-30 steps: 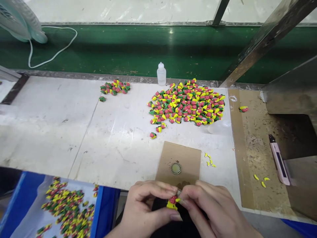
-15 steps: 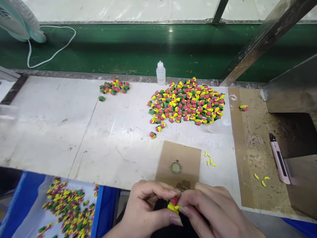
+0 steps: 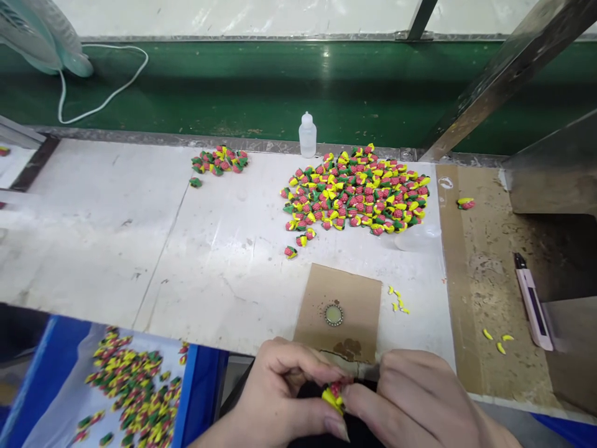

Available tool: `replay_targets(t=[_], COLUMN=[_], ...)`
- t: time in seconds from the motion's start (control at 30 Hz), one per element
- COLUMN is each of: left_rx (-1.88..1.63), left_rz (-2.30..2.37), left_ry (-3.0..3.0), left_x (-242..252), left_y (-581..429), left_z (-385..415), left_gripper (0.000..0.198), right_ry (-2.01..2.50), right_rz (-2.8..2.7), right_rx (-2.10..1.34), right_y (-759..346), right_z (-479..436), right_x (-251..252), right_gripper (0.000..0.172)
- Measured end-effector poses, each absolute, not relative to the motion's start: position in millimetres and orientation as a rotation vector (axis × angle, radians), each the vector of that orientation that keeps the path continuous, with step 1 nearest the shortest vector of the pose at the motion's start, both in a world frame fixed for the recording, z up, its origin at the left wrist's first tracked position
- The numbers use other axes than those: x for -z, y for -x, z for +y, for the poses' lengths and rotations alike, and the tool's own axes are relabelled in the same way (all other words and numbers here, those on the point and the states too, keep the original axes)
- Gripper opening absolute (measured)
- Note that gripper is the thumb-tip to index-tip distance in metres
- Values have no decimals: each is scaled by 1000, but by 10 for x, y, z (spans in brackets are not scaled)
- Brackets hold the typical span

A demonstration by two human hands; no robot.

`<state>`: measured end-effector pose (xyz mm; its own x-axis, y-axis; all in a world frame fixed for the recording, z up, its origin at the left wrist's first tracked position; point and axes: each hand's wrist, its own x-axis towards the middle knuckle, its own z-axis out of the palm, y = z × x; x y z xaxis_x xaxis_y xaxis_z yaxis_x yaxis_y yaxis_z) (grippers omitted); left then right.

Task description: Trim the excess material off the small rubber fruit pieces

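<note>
My left hand (image 3: 284, 398) pinches a small fruit-shaped piece (image 3: 333, 398), red with bumps and bright yellow, between thumb and fingers just off the table's front edge. Closed too, my right hand (image 3: 410, 404) has its fingertips against the right side of the same piece and covers part of it. Beyond the hands lies a cardboard square (image 3: 352, 289) bearing a round cap-like dish (image 3: 334, 315) with a pale filling. Tiny yellow banana-shaped bits (image 3: 398, 300) are scattered beside the cardboard.
A large heap of fruit pieces (image 3: 359, 193) covers the back middle, with a smaller cluster (image 3: 219, 160) to its left. A plastic bottle (image 3: 308, 137) stands behind. At right lies a pink cutter (image 3: 534, 305). A blue bin (image 3: 200, 386) with more pieces sits lower left.
The fruit-shaped piece has turned and dropped slightly between my fingers. My right hand has curled further and shifted a little right. The view has shifted slightly.
</note>
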<state>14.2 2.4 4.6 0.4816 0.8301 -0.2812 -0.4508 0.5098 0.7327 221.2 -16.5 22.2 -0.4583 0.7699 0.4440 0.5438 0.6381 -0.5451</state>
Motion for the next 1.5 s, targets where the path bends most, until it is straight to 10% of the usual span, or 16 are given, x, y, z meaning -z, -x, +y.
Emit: replay_targets(t=[0.73, 1.2, 1.5], left_rx=[-940, -1084, -981], left_rz=[502, 497, 533], left_ry=[-641, -1091, -1251], left_x=[45, 136, 46], left_y=[-218, -252, -159], left_z=[-125, -11, 18], left_gripper=[45, 54, 58], right_ry=[891, 838, 750], right_rz=[-2082, -982, -921], right_rx=[-512, -2148, -2107], right_y=[-2275, -1981, -1963], right_z=[-260, -250, -326], right_x=[-109, -132, -85], right_gripper=[21, 67, 58])
